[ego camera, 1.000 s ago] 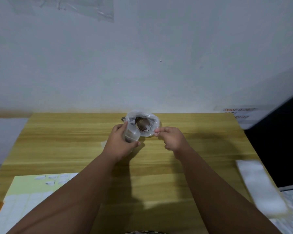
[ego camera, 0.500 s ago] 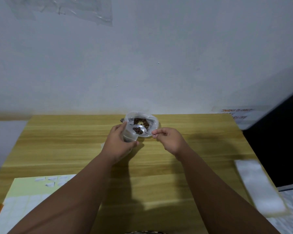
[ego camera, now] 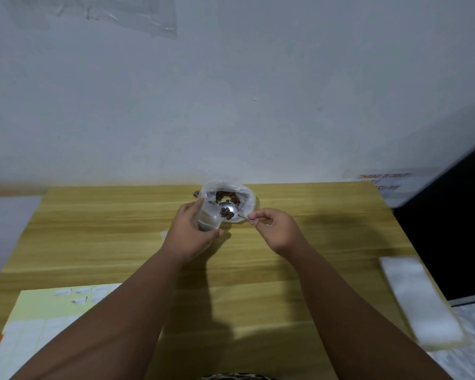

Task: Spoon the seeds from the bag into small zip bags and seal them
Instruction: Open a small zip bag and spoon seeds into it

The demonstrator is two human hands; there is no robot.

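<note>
A clear plastic bag with dark brown seeds inside sits open at the far middle of the wooden table. My left hand grips a small clear zip bag, held open right beside the big bag. My right hand pinches the handle of a metal spoon. The spoon's bowl carries several seeds and hovers at the mouth of the small zip bag.
A stack of white zip bags lies near the table's right edge. At the near left is a yellow sheet with white labels on it. A pale wall rises just behind the table, and a dark panel stands to the right.
The spoon has come up out of the seed bag loaded with seeds and moved left toward the small zip bag. My left hand has stayed in place.
</note>
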